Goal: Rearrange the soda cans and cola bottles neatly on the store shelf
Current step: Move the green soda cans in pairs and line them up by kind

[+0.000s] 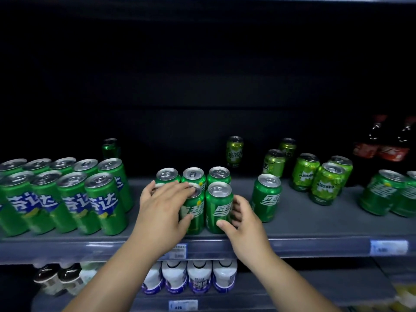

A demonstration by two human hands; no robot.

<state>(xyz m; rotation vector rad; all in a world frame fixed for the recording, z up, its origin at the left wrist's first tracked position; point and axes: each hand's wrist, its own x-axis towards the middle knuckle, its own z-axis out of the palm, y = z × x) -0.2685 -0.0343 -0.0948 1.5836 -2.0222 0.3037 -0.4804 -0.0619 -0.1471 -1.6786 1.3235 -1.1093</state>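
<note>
Two bare forearms reach up from the bottom edge to the shelf, where a central cluster of green Sprite cans stands upright in two rows near the front lip. Of the hands, the left hand lies over the left end of the front row. Its fingers are fairly straight and spread across the lids, its fingertips are on top of the middle front can and its thumb is against that can's side. The can under the palm is mostly hidden. The right hand grips the front right can, thumb low on its face and fingers curled round its right side. That can touches the middle one.

Just to the right, a lone Sprite can stands apart from the cluster. At left, green Fanta cans are packed in two tight rows, with one dark green can behind them. To the right, Mirinda cans stand loosely scattered, and a solitary can stands near the back wall. Two cola bottles with red labels stand at the far right rear, with more far-right Sprite cans in front of them. Price tags sit on the shelf's front strip. Below, white bottles line a lower shelf
</note>
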